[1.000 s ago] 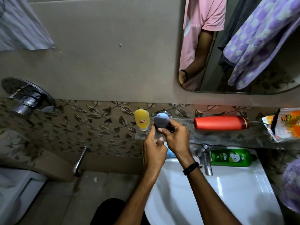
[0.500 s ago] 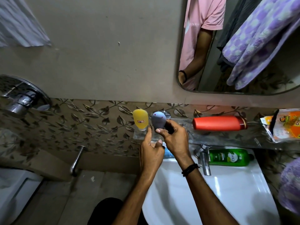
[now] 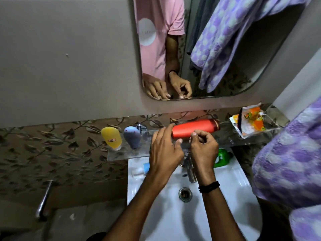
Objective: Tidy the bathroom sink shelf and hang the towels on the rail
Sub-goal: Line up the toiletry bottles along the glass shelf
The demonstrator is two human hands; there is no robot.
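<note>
Bottles on clear glass shelf [image 3: 125, 153]: three. The yellow plastic bottle [image 3: 112, 138] and grey-blue bottle [image 3: 132, 137] stand upright side by side; the long red cylindrical bottle [image 3: 196, 128] lies on its side.
Left hand [image 3: 165, 150]: grip slack, fingers straight, at the red bottle's end.
Right hand [image 3: 204, 148]: fingers curled beside the red bottle; I cannot tell its grip.

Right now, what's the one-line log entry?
left hand: open, by red bottle | right hand: fingers curled beside it | yellow bottle, grey bottle: upright on shelf
</note>
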